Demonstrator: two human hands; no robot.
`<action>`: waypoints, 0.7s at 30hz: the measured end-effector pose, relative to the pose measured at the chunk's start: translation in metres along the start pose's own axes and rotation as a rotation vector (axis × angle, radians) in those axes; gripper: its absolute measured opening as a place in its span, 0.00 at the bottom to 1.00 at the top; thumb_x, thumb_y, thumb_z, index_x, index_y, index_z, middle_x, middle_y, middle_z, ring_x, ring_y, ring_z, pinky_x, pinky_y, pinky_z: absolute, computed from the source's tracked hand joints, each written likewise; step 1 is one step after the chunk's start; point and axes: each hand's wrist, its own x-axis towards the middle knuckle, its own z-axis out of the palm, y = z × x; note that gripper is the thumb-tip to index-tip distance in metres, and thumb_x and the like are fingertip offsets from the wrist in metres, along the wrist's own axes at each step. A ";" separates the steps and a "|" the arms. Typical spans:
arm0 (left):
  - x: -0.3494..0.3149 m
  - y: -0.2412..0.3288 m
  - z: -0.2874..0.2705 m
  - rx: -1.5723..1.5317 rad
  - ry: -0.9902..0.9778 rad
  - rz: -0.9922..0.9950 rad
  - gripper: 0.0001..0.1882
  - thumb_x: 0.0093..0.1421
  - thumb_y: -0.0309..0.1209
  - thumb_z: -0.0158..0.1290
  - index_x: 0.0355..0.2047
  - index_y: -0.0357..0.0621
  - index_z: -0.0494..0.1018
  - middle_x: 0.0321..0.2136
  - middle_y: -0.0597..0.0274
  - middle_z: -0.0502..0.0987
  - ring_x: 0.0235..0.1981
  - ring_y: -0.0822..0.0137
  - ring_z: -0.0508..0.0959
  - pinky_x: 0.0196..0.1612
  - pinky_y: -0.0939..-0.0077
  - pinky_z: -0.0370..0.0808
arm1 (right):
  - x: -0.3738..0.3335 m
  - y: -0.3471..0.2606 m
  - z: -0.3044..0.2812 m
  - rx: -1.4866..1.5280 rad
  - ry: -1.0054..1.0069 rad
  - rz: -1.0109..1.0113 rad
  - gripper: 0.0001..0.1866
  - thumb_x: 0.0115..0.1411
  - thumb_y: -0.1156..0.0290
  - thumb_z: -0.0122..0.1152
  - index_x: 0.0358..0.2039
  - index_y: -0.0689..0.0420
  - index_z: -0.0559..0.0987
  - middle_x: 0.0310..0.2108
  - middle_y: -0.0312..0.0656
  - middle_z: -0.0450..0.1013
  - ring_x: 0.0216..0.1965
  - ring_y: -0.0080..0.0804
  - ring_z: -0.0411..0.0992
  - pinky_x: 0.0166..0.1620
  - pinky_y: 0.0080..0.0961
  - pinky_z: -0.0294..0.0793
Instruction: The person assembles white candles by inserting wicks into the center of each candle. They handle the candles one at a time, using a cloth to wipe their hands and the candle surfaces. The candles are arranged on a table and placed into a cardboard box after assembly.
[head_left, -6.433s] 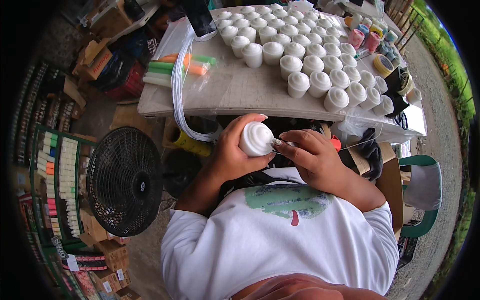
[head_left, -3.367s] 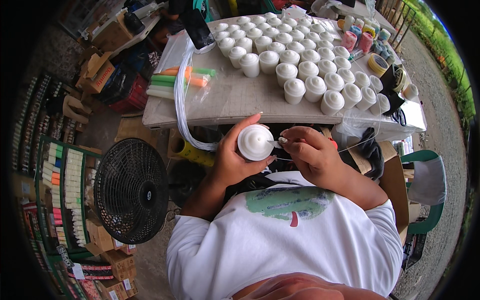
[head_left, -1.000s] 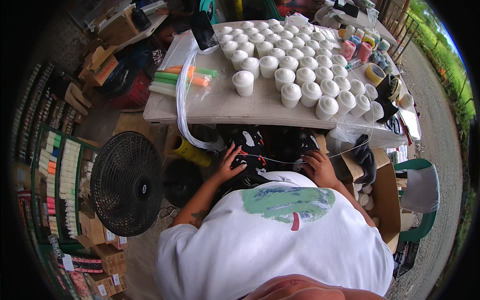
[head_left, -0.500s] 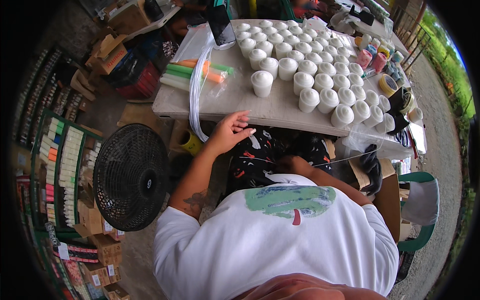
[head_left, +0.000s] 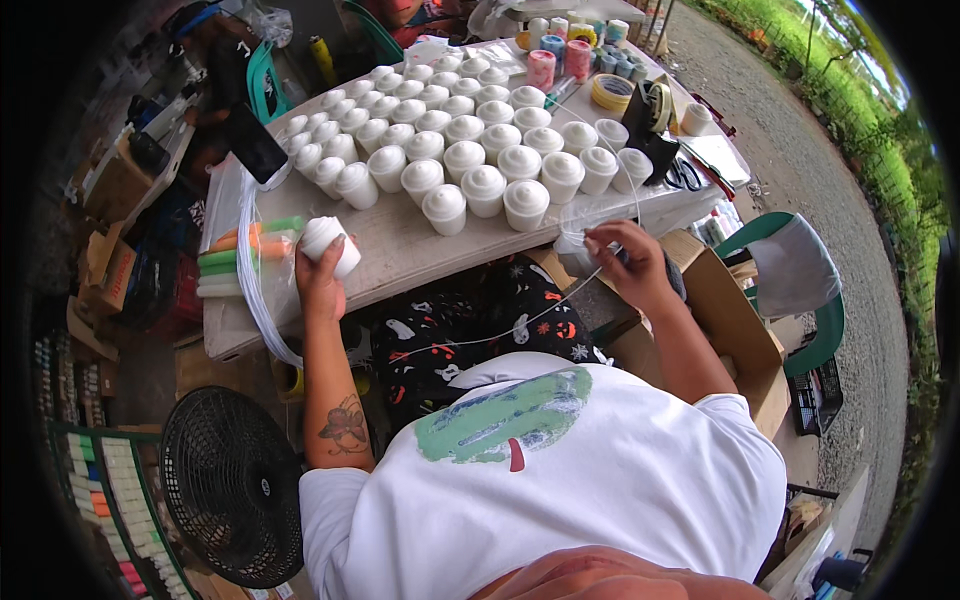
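My left hand (head_left: 322,278) grips a white cup with a domed top (head_left: 328,243), tilted, above the table's front-left edge. Over the front edge, my right hand (head_left: 632,262) has its fingers curled around a thin white cord (head_left: 545,318). The cord crosses my lap, and a stretch of it arcs up over the table beyond the hand. A clear plastic bag (head_left: 575,245) hangs at the edge beside my right fingers. Many like white cups (head_left: 464,160) stand upright in close rows on the table. A bundle of white strands (head_left: 246,262) drapes over the left edge near my left hand.
Green, orange and white sticks in plastic (head_left: 235,262) lie at the table's left, near a dark phone (head_left: 254,145). Tape rolls (head_left: 612,92), scissors (head_left: 685,172) and coloured pots (head_left: 541,70) sit at the right. A black fan (head_left: 232,485) stands left; a cardboard box (head_left: 720,310) is right.
My left hand has taken a white cup from the front of the group and raised it. My right hand has moved from my lap out to the right with the cord. The view has turned.
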 end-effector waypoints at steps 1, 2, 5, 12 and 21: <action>-0.014 0.015 0.006 -0.169 0.061 -0.131 0.24 0.55 0.34 0.61 0.51 0.44 0.67 0.43 0.60 0.73 0.39 0.62 0.78 0.43 0.63 0.78 | 0.013 0.022 -0.030 -0.059 0.227 0.065 0.07 0.57 0.77 0.64 0.37 0.60 0.80 0.31 0.39 0.77 0.32 0.25 0.74 0.39 0.21 0.71; -0.022 0.017 0.012 -0.270 0.044 -0.188 0.23 0.57 0.39 0.58 0.50 0.45 0.67 0.42 0.59 0.74 0.38 0.61 0.78 0.41 0.63 0.78 | 0.029 0.042 -0.061 0.107 0.448 0.141 0.05 0.61 0.73 0.61 0.37 0.60 0.80 0.30 0.36 0.77 0.32 0.20 0.72 0.38 0.19 0.70; -0.022 0.009 0.024 -0.433 -0.081 -0.359 0.26 0.62 0.53 0.48 0.49 0.45 0.69 0.40 0.53 0.76 0.33 0.58 0.78 0.35 0.66 0.76 | 0.067 0.128 -0.148 -0.364 0.633 0.376 0.14 0.62 0.64 0.59 0.40 0.63 0.80 0.34 0.45 0.78 0.33 0.28 0.75 0.41 0.24 0.73; -0.046 0.025 0.091 -0.530 -0.251 -0.447 0.29 0.64 0.56 0.42 0.50 0.44 0.68 0.41 0.50 0.76 0.34 0.55 0.78 0.36 0.63 0.76 | 0.045 0.290 -0.205 -0.920 -0.196 0.736 0.23 0.62 0.60 0.54 0.53 0.62 0.73 0.52 0.57 0.70 0.54 0.50 0.68 0.55 0.39 0.67; -0.062 0.027 0.100 -0.440 -0.188 -0.299 0.28 0.64 0.48 0.50 0.59 0.48 0.62 0.43 0.58 0.73 0.38 0.60 0.78 0.38 0.66 0.77 | 0.055 0.212 -0.225 -0.426 0.400 0.456 0.17 0.60 0.73 0.58 0.49 0.63 0.73 0.35 0.42 0.76 0.35 0.27 0.77 0.36 0.25 0.75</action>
